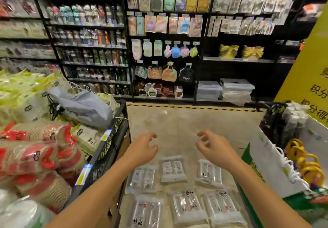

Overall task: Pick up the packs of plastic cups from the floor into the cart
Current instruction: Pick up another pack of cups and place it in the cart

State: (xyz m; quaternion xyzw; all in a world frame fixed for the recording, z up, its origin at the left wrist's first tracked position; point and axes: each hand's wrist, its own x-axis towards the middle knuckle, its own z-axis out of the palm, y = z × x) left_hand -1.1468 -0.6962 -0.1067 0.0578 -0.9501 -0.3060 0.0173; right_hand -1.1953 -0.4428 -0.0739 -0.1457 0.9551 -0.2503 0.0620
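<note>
Packs of plastic cups [174,169] lie flat on the pale shop floor [186,121] in two rows of three, clear wrappers with printed labels, all apart from one another or nearly so. Both bare forearms reach out above them. The left hand [142,149] hovers over the floor beyond the back-left pack, fingers spread and curled, holding nothing. The right hand [214,149] mirrors it above the back-right pack, likewise loose and empty. At the left stands the black mesh cart [113,139], heaped with red-wrapped and green-wrapped cup sleeves and a grey bag [81,105]. On the right, what seems to be a white carton [273,167] holds yellow items. Dark shelving [165,37] fills the background.
</note>
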